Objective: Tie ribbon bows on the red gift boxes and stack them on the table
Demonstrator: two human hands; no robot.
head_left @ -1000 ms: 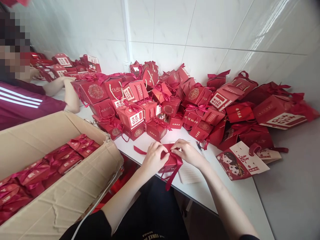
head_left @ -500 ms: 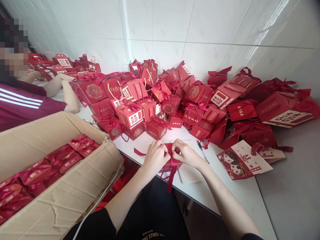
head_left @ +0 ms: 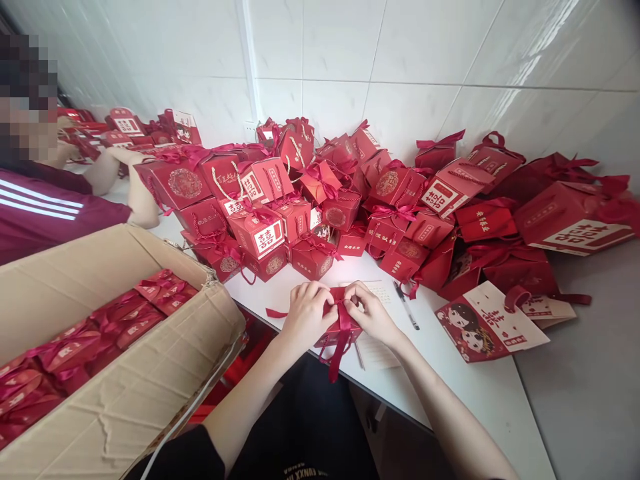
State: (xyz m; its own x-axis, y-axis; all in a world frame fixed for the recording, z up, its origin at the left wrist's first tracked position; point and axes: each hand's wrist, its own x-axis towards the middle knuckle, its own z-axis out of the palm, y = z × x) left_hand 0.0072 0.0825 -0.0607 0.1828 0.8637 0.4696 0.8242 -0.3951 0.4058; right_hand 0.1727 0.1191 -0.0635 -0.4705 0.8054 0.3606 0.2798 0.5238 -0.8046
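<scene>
A small red gift box (head_left: pixel 345 331) stands at the near edge of the white table (head_left: pixel 450 380), with a dark red ribbon (head_left: pixel 340 340) over its top. My left hand (head_left: pixel 307 313) and my right hand (head_left: pixel 370 310) meet above the box, and both pinch the ribbon where it crosses. One ribbon tail hangs down over the table edge, another trails to the left. The box is mostly hidden behind my fingers.
A big heap of red gift boxes and bags (head_left: pixel 350 200) fills the table up to the tiled wall. A cardboard carton (head_left: pixel 125 373) with flat red boxes sits at my left. A pen (head_left: pixel 406 307) and paper lie by my right hand. Another person (head_left: pixel 55 200) works at the far left.
My hands have drawn closer together over the box top. The hanging ribbon tail has shifted slightly left and the knot looks tighter.
</scene>
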